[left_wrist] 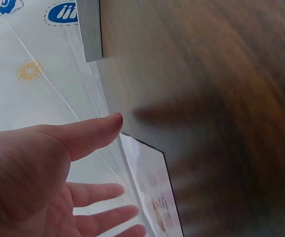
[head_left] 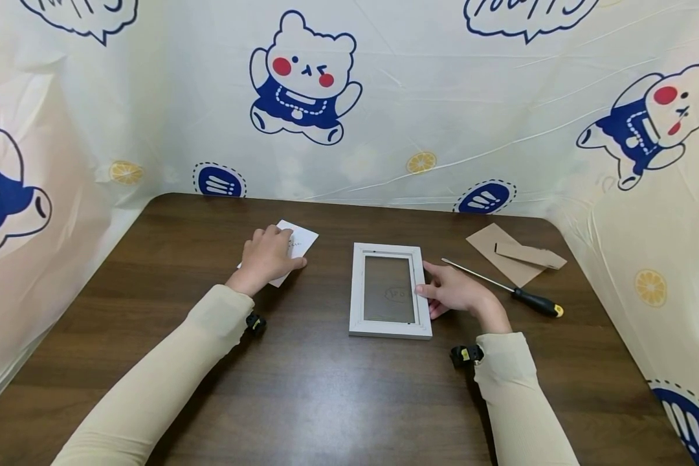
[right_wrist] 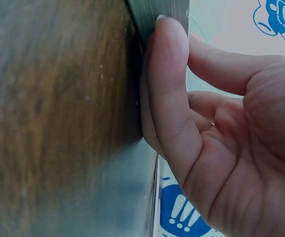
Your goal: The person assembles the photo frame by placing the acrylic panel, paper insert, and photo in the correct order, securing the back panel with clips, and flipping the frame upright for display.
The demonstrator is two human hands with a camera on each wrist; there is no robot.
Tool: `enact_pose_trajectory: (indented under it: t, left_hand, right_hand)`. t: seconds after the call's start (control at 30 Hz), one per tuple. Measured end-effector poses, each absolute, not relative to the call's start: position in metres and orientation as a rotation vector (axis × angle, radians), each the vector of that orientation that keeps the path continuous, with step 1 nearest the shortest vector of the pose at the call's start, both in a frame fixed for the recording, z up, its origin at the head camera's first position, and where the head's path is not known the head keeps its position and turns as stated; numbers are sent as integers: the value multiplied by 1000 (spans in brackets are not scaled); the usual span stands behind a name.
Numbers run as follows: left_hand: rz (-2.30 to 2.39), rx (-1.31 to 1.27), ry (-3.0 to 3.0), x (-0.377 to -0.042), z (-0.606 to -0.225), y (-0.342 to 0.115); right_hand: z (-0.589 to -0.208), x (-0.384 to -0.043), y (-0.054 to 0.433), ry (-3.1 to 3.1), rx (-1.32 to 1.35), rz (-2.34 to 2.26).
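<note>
A white picture frame [head_left: 356,291] lies flat on the brown table, with a transparent pane inside its border. At its right side, my right hand [head_left: 457,289] pinches the edge, thumb on top; the right wrist view shows fingers against the frame's side [right_wrist: 169,9]. My left hand [head_left: 266,255] is over a white card [head_left: 305,240] to the left of the frame and hides much of it. From the left wrist, that hand's fingers [left_wrist: 100,193] look extended and apart from the printed card [left_wrist: 150,180].
Right of the frame lies a screwdriver [head_left: 536,301] with a black and yellow handle. Behind it sit a brown board [head_left: 483,243] and a folded brown strip [head_left: 530,255]. A printed curtain [head_left: 384,116] borders the table at the back and sides.
</note>
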State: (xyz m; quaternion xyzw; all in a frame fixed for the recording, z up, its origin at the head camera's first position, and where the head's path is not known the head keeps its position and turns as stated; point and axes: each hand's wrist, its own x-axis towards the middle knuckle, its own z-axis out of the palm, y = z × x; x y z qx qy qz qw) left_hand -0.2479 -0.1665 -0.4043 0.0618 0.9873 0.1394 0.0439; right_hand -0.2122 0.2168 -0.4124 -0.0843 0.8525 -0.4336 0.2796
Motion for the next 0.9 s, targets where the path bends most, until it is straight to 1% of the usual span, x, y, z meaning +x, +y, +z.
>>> enact_pose_trajectory:
  t: [0.23, 0.9]
  left_hand:
    - [385, 177, 2986, -248, -407, -166]
    - [496, 206, 2930, -250, -407, -161]
  right_hand:
    - [-412, -212, 216, 2287, -229, -1159]
    - [-412, -212, 215, 2285, -219, -1160]
